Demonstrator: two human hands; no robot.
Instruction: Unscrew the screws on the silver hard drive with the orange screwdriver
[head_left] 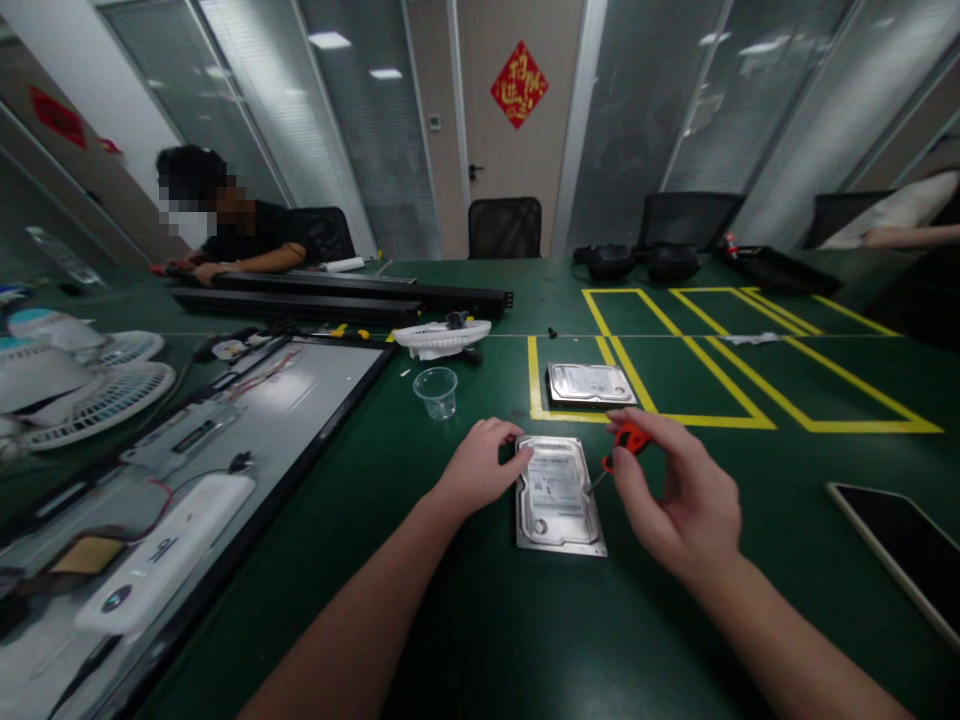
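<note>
A silver hard drive (553, 505) lies flat on the green table in front of me, its label facing up. My left hand (489, 462) grips its upper left edge, thumb on the top face and fingers at the side. Between the thumb and fingers of my right hand (675, 490) is a screwdriver (628, 440) with an orange-red and black handle. Its thin shaft slants down to the drive's right edge, where the tip seems to touch; the exact contact is too small to tell. Just beyond, a second hard drive (591, 383) rests within yellow tape lines.
A clear plastic cup (436, 392) and a white fan-like part (442, 338) stand ahead left. An opened flat panel (300, 385) fills the left side. A phone (900, 545) lies at right. Across the table sits a person (259, 235); another person's arm (907, 235) shows far right.
</note>
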